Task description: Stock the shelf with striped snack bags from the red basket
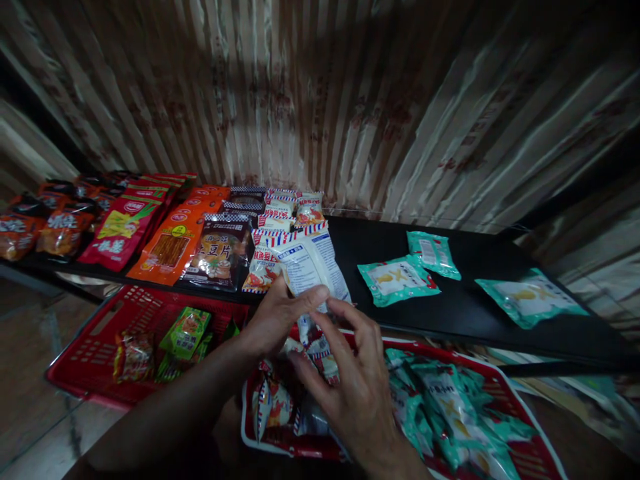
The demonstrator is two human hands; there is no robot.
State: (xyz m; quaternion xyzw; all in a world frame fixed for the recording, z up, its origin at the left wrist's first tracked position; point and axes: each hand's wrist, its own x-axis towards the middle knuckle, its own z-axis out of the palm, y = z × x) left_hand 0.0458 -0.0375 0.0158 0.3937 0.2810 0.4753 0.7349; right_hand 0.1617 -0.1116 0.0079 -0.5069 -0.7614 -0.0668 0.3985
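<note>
Hiding part of a white packet (315, 263); both hands (357, 363)

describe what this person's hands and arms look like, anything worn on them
The left hand and right hand wear no gloves, with no rings or watch visible. The left forearm shows no sleeve.

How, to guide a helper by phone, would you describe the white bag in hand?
Find the black shelf, then its front edge above the white-rimmed red basket. The white bag is there, held by the left hand; unlike the red-lettered bags nearby, it shows blue text lines.
</note>
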